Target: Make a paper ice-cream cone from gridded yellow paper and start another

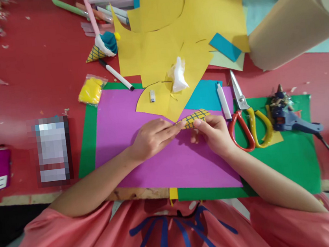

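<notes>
Work looks abt midway, judging by the layout: a yellow paper piece w/ a black grid drawn on it is already cut out and is being rolled into a paper cone [195, 118]. Seam doesn't look fixed yet; the glue gun [288, 119] lies untouched on the green sheet [290, 160] to the right. A finished cone w/ blue top [102, 47] sits farther back on the red tabletop [28, 75], so the filling/topping probably remains to be done for this one.

Left hand [151, 139]: fingers stretched fwd, mostly flat, tips pinching the narrow end of the cone. Right hand [214, 133]: curled, thumb and fingers gripping the wide end. Both grasp it, neither is released. Cone sits just above the purple sheet [145, 161], centre front, near the yellow offcuts [156, 53]. Scissors [249, 123] and a white marker [224, 101] lie just beside the right hand, not touched.
</notes>
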Action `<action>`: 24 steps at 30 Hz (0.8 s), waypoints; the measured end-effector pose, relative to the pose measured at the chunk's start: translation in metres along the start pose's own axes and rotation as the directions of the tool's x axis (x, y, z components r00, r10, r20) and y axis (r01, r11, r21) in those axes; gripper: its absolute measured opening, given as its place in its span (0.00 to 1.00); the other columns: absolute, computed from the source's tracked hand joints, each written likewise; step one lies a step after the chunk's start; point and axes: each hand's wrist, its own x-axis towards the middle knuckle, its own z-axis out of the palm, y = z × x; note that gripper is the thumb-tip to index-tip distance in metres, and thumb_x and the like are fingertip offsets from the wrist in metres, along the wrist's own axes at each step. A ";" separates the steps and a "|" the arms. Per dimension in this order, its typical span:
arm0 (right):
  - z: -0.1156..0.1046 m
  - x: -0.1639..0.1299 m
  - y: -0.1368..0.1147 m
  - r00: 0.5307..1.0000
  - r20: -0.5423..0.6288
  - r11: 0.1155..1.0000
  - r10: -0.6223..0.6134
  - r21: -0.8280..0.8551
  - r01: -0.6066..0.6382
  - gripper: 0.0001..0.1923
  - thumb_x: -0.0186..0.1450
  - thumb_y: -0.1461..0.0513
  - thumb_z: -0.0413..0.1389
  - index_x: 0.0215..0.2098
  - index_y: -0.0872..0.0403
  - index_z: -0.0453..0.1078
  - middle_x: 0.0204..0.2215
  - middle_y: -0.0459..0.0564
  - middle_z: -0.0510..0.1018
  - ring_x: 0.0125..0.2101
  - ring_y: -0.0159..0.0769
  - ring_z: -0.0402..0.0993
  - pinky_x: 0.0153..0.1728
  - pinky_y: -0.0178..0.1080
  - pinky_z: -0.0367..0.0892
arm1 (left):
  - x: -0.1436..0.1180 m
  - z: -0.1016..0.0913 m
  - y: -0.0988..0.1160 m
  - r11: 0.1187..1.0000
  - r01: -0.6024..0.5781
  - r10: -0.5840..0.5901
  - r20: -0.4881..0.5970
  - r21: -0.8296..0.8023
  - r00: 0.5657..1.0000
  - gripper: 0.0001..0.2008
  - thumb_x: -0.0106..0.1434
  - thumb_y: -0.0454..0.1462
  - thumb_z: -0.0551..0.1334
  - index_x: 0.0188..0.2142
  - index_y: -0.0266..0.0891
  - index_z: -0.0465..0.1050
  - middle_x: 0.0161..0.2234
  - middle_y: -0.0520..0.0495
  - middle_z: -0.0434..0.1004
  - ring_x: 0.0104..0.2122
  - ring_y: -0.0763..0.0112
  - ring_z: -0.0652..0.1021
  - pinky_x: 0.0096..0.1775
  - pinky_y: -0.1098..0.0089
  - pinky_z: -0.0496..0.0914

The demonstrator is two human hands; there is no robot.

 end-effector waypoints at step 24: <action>-0.001 -0.001 -0.003 0.992 -0.064 0.988 -0.105 -0.118 0.097 0.20 0.63 0.54 0.59 0.16 0.52 0.70 0.17 0.45 0.70 0.25 0.33 0.68 0.28 0.37 0.65 | 0.002 -0.001 0.001 0.441 0.498 -0.640 0.128 -0.747 0.758 0.09 0.60 0.38 0.67 0.40 0.39 0.78 0.34 0.48 0.84 0.32 0.70 0.84 0.32 0.76 0.79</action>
